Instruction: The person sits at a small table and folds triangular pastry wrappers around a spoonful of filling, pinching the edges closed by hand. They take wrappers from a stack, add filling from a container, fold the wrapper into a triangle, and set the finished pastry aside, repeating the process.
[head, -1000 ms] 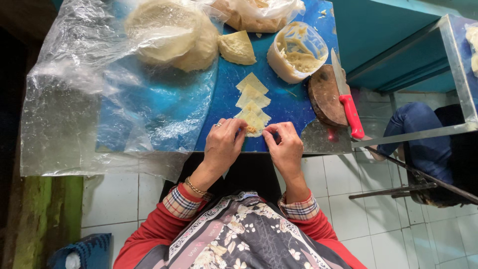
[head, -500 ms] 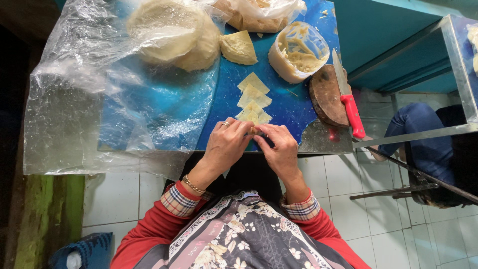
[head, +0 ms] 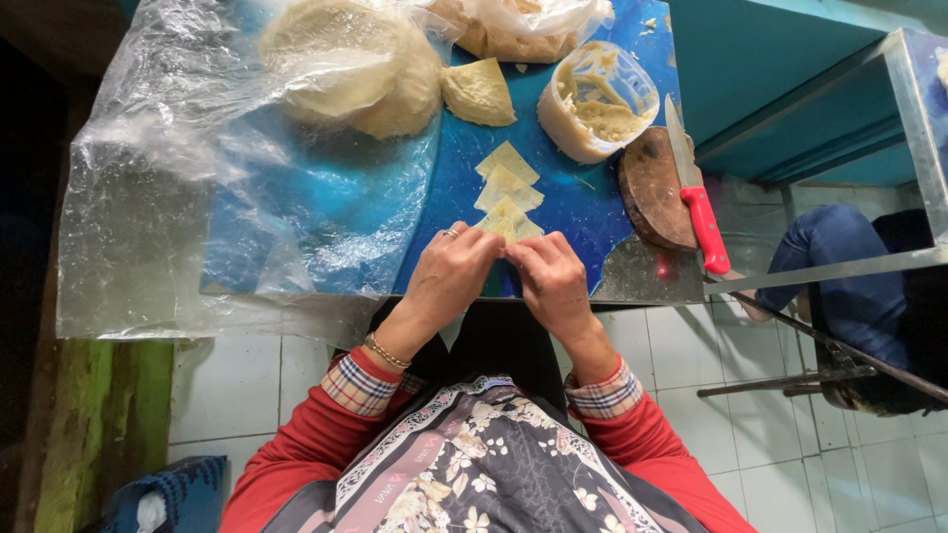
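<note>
A pale dough square [head: 509, 227] is pinched between the left hand [head: 456, 271] and right hand [head: 553, 281] at the near edge of the blue table [head: 592, 197], above white floor tiles [head: 711, 355]; crumpled plastic sheeting [head: 178, 197] is spread leftward

Pale yellow dough wrapper [head: 511, 225], thin, flat, diamond-shaped, nearest of three in a row on the blue tabletop [head: 583, 212]. Near edge pinched between left hand [head: 456, 271] and right hand [head: 550, 279]; near half hidden.
</note>
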Tool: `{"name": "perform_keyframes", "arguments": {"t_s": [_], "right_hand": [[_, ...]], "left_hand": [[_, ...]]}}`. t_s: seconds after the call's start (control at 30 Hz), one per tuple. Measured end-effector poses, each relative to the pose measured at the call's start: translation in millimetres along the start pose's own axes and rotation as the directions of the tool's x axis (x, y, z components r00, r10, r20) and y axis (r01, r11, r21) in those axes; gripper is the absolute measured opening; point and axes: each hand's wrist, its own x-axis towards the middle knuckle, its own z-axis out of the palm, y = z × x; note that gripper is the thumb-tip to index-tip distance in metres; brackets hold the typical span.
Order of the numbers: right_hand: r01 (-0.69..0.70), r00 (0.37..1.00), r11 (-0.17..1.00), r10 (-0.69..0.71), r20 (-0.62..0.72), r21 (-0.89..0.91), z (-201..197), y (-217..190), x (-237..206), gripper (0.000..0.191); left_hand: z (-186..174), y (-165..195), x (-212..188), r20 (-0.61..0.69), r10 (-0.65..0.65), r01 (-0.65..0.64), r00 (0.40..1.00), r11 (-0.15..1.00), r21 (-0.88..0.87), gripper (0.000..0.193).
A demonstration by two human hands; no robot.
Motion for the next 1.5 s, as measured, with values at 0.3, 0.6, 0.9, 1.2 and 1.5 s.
{"name": "perform_keyframes", "arguments": {"t_s": [0.3, 0.6, 0.9, 1.2, 1.5], "right_hand": [[-0.05, 0.994, 0.998, 0.047, 0.101, 0.024, -16, -10, 1, 0.012], [-0.521, 0.817, 0.796, 0.36, 0.451, 0.308, -14, 18, -1, 0.012], [-0.218, 0.973, 0.964, 0.203, 0.113, 0.153, -15, -3, -14, 0.007], [-0.146, 0.987, 0.988, 0.149, -0.054, 0.041, -7, -24, -22, 0.011], [-0.514, 0.85, 0.819, 0.448, 0.277, 0.255, -8, -5, -10, 0.01]], "left_hand": [[0, -1, 7, -0.01, -0.077, 0.078, 0.997, 0.996, 0.04, 0.016], [-19, 14, -13, -0.012, 0.008, -0.011, 1.0, 0.973, -0.231, 0.01], [-1, 16, -15, 0.063, -0.07, 0.078, 0.996, 0.989, -0.126, 0.007], [-7, 16, -15, 0.099, -0.101, 0.116, 0.99, 0.981, -0.155, 0.009], [-6, 28, -20, 0.029, -0.113, 0.115, 0.993, 0.989, -0.09, 0.008]]}}
